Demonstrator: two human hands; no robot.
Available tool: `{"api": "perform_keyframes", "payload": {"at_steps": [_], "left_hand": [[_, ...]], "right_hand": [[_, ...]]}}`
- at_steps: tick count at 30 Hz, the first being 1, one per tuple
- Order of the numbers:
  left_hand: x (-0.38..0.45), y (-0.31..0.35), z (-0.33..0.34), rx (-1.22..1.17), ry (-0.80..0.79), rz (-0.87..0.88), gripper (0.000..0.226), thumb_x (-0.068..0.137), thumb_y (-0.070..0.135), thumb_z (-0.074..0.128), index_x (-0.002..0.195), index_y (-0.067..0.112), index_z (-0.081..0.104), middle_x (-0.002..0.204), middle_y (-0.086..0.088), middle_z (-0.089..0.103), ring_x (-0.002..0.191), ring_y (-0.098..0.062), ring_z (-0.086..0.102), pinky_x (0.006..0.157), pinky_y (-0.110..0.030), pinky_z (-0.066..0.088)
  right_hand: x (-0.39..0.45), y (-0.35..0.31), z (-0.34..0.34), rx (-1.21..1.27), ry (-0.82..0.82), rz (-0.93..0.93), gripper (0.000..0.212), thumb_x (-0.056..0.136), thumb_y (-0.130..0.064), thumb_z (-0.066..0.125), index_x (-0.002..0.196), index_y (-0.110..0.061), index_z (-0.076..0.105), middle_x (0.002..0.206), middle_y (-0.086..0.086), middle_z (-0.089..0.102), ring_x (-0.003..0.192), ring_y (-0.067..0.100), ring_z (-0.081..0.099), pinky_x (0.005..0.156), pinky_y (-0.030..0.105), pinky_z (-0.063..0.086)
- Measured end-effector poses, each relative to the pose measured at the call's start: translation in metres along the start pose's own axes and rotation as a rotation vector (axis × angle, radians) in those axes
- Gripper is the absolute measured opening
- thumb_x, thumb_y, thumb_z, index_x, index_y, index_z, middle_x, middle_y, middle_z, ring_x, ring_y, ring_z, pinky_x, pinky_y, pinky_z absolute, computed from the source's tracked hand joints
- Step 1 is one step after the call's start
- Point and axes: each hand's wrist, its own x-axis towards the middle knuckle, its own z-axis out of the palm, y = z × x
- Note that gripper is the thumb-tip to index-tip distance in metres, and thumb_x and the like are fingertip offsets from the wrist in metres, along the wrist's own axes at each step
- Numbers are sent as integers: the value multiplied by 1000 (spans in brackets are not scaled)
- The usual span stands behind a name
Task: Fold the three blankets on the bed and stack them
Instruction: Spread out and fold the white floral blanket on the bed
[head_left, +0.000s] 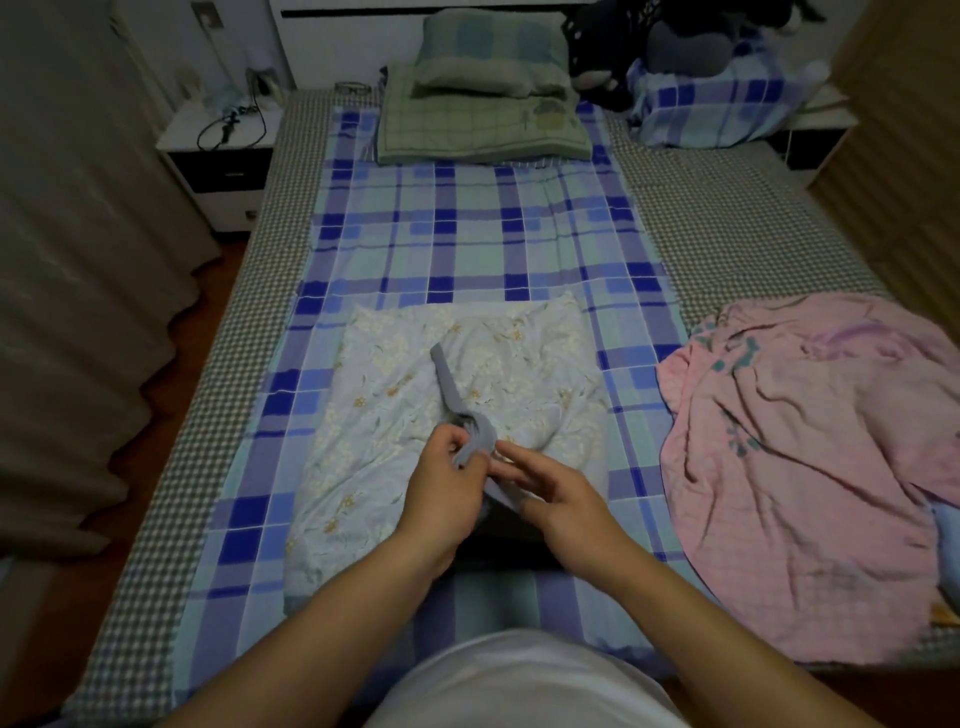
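Both hands over near edge of floral blanket (457, 410), mid-bed. Left hand (441, 493) curled, pinching a grey strip (452, 395) of cloth; right hand (550, 493) fingers straight, pressed together against same strip. Strip's long axis runs toward 11 o'clock from fingers, across floral blanket. Pink blanket (810, 467) crumpled at 3 o'clock, well apart, nearer right hand. Plaid blanket (467, 234) spread flat underneath, stretching to 12 o'clock. Likely pull on strip back toward 6 o'clock.

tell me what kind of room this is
Most likely a home bedroom: a bed with a plaid sheet, pillows stacked at the headboard, and a nightstand beside it.
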Motion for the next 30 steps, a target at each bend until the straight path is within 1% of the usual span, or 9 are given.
{"api": "perform_keyframes", "payload": {"at_steps": [2,6,9,11,16,20,23,26,30], "left_hand": [[2,2,-2,245,-19,71,14,100,23,52,89,27,44,81,-3,62,68,-13,56,56,-27,40],[-4,9,-5,484,19,178,13,97,30,57,91,28,46,81,2,65,72,-15,63,58,-32,46],[-16,27,6,167,20,51,16,90,19,67,88,17,52,82,-10,70,68,-21,70,60,-34,55],[-28,41,15,-7,24,57,14,90,13,68,91,10,54,81,-14,71,69,-21,72,64,-35,58],[-43,75,12,-145,-340,317,9,96,11,62,98,4,67,87,-5,74,82,-14,69,76,-22,54],[-15,77,-11,-113,-131,456,11,96,0,58,100,3,68,95,-6,75,91,-17,72,88,-27,57],[15,76,-27,93,-122,510,20,93,10,66,112,18,64,109,10,68,103,-2,66,91,-22,54],[39,105,-19,366,-204,780,39,91,32,69,128,28,55,126,16,53,118,7,51,98,-13,42],[46,183,13,397,-94,1070,49,92,48,54,131,19,55,145,2,41,132,-15,45,108,-32,41]], "right_hand": [[1,5,0,27,-4,11,68,84,27,41,132,-21,51,126,-2,67,121,0,59,102,19,45],[-1,8,4,-69,112,-67,55,87,8,59,125,-32,54,123,-4,65,114,2,61,94,13,46],[0,10,13,-279,174,-157,68,80,-22,69,143,-30,43,131,-9,43,121,5,49,102,22,46],[0,4,12,-360,241,-228,77,79,-18,71,149,-24,39,133,-8,39,124,6,45,103,22,44],[-7,-34,-28,-305,433,-459,53,74,4,66,114,-31,67,104,-16,70,98,-3,64,83,9,46],[-2,-60,-63,-339,407,-504,44,76,5,63,108,-24,73,99,-17,75,95,-2,69,85,18,53],[1,-109,-105,-395,443,-564,49,75,18,66,103,-21,73,95,-23,73,90,-4,68,82,12,50],[-8,-195,-136,-455,371,-680,32,74,0,74,99,-20,72,91,-23,73,85,-6,66,77,10,48],[-21,-306,-154,-621,239,-818,23,87,0,67,101,-18,72,91,-20,73,84,-6,65,76,11,49]]}}
